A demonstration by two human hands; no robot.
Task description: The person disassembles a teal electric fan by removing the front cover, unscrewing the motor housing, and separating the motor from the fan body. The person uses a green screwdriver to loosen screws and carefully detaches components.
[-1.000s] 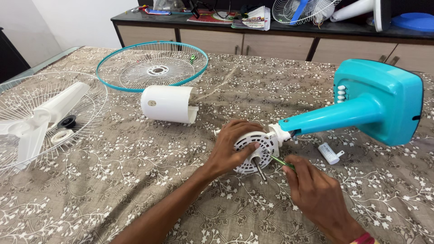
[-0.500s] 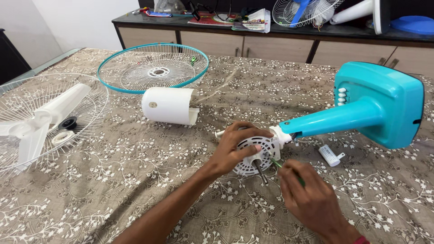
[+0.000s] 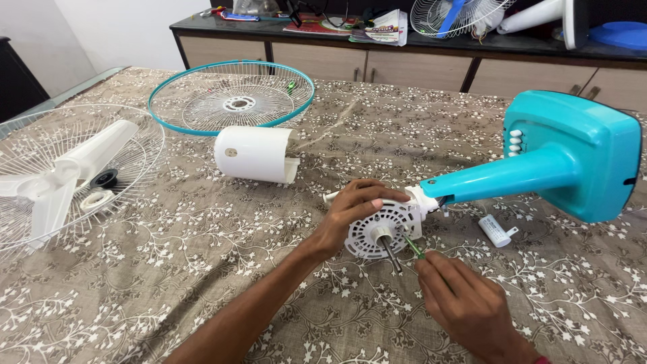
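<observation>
Motor housing (image 3: 381,229) lies at table centre, my left hand (image 3: 350,217) clamped over its rim. My right hand (image 3: 465,303), pinching the green screwdriver (image 3: 412,246), has slid toward five o'clock, tip still seated.

To the right of my right hand (image 3: 465,303) the small white capacitor (image 3: 497,230) lies near, with the teal fan stand (image 3: 539,168) slanting across beyond it. Ahead of my left hand (image 3: 354,216) the white motor cover (image 3: 255,154) blocks the way. Toward me, bare tablecloth (image 3: 168,269) lies open.
</observation>
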